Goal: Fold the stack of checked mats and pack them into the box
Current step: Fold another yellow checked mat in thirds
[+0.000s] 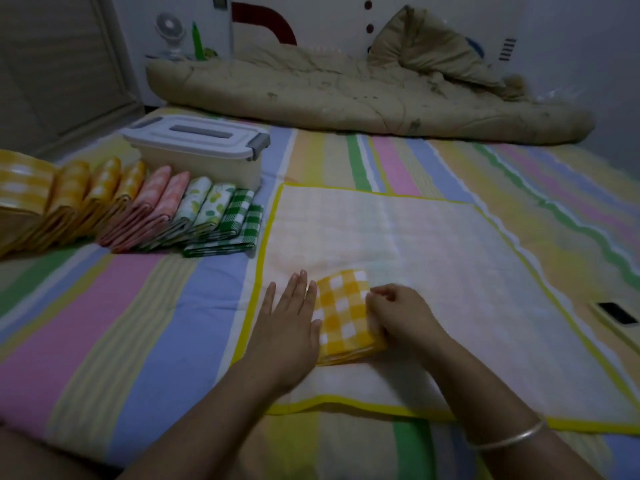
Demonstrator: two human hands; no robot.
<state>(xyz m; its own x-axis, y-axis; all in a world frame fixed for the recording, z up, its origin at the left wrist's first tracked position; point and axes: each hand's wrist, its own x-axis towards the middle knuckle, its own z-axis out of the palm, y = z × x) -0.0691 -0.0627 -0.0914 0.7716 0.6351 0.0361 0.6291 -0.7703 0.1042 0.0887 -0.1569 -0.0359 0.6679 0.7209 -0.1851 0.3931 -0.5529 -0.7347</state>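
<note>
Well, the folded yellow checked mat [346, 317] lies on a bigger pale mat [450, 258] spread flat on the striped bed [138, 306], right in front of the person. The left hand [291, 317] is flat, fingers straight, pressed against the bundle's left edge. The right hand [398, 313] is curled at its right edge and looks to be pinching the layers.

My worry is that thick little bundle springing open once the pressure comes off, since the layers look bulky. The storage box [207, 171] sits well off to the left with its lid [197, 135] on, so someone needs a free hand to open it, and that is when a fold could slip. The row of folded mats [138, 209] beside the box leans one on another; a nudge might tip the lot.

No brand, label or writing is legible anywhere, not even on the box.
</note>
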